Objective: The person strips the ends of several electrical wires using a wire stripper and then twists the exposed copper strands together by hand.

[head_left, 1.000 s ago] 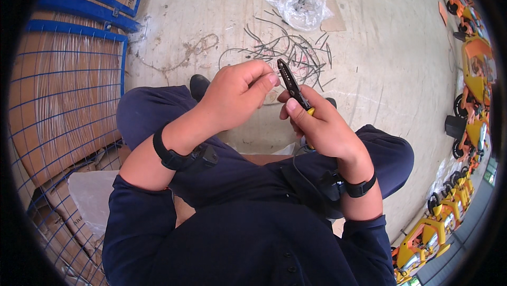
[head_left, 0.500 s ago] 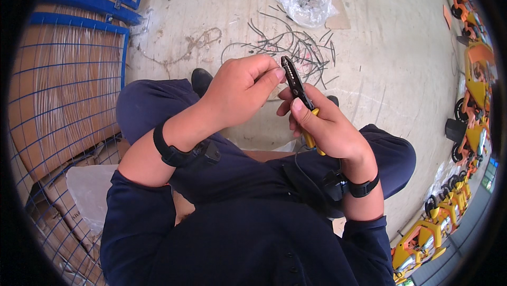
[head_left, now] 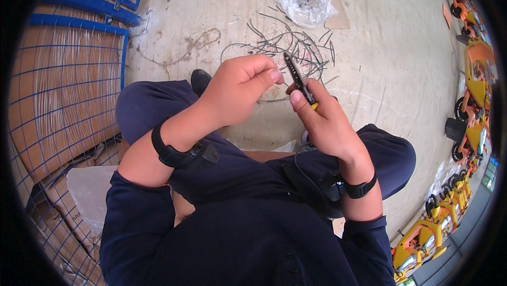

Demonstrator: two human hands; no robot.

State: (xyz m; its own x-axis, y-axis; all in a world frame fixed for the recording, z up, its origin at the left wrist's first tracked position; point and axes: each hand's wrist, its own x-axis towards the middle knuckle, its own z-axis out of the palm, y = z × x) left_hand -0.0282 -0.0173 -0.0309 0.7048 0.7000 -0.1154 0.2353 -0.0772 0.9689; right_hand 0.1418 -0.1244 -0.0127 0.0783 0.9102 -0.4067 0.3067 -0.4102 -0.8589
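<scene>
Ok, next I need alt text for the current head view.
A person's right hand holds black wire strippers while the left hand appears to pinch a thin strand beside them. Beyond, scattered dark wires and a clear plastic bag lie on the floor, with a blue wire-mesh cage at left.

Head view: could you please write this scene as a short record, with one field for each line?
Left hand: pinched, apparently on a thin wire
Right hand: closed around pliers
Tool: black head pointing away from the body; some yellow shows at the grip
Floor: dark wire pieces scattered beyond the hands; clear plastic bag farther away
Left side: blue mesh cage, brown cartons behind its mesh
Right side: row of yellow-and-orange machines
</scene>
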